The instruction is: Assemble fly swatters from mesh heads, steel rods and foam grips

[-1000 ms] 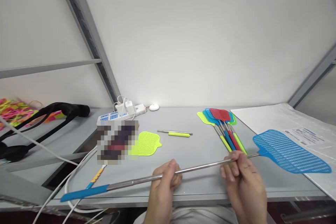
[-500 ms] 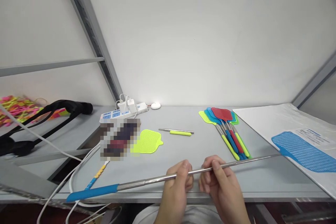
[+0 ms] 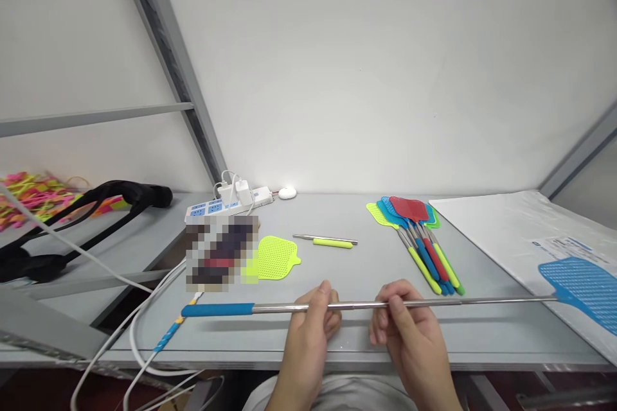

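Observation:
A blue fly swatter with an extended telescopic metal rod lies across both hands, nearly level, above the front of the table. My left hand is closed round the rod, thumb on top. Farther right, my right hand pinches the same rod between thumb and fingers. The blue grip points left and the blue mesh head is at the far right, over the white package. Behind the hands lie a loose yellow-green swatter head, a bare metal rod and a yellow-green grip.
A pile of assembled swatters lies at the back right beside a white plastic package. On the left are a power strip, a pixelated object, white cables and a black strap-like frame. Colourful pieces lie far left.
The swatter has turned closer to level and shifted right; its grip end rose and its head moved right and slightly down. My left hand moved slightly left along the rod.

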Demonstrator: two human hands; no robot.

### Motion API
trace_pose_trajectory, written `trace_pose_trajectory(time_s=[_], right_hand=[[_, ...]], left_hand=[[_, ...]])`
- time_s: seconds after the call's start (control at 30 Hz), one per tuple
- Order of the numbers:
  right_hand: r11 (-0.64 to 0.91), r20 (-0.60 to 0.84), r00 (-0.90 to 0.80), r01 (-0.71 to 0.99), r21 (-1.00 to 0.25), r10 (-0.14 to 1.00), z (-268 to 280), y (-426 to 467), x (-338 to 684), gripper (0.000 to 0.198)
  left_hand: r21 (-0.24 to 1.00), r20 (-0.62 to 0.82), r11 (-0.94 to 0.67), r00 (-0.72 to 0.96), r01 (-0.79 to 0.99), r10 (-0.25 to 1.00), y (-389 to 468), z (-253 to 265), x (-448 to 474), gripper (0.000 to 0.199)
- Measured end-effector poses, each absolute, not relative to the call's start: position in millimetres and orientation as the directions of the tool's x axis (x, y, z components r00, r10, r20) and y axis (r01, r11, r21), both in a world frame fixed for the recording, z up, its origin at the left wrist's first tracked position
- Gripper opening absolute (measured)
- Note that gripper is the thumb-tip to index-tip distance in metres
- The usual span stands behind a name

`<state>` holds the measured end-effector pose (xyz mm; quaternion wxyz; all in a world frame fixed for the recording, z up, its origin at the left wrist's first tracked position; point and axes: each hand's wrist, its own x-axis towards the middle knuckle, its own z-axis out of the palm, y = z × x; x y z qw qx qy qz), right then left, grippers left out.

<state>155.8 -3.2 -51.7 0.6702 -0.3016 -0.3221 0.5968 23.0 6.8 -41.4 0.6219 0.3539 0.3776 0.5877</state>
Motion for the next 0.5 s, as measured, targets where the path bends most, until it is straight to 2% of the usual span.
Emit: trace_pose_trajectory(time_s=[0.1, 0.17, 0.37, 0.5], right_hand=[[0.082, 0.083, 0.026, -0.581, -0.809, 0.996, -54, -5, 154, 0.023], [0.115, 0.106, 0.047, -0.542, -0.833, 0.993, -56, -3, 164, 0.022], [0.276, 0.094, 0.335, -0.550, -0.788, 0.937, -45, 5, 211, 0.018], [0.323, 0.050, 0.442, -0.569, -0.756, 0.896, -32, 7, 223, 0.018]], left_hand=[[0.895, -0.063, 0.088, 0.071, -0.438, 0.995, 6, -43, 22, 0.049], [0.887, -0.071, 0.095, 0.070, -0.452, 0.995, 7, -43, 15, 0.048], [0.845, -0.031, -0.040, -0.124, -0.534, 0.992, 13, -31, -17, 0.051], [0.797, -0.035, -0.057, -0.141, -0.601, 0.989, 13, -24, -19, 0.053]])
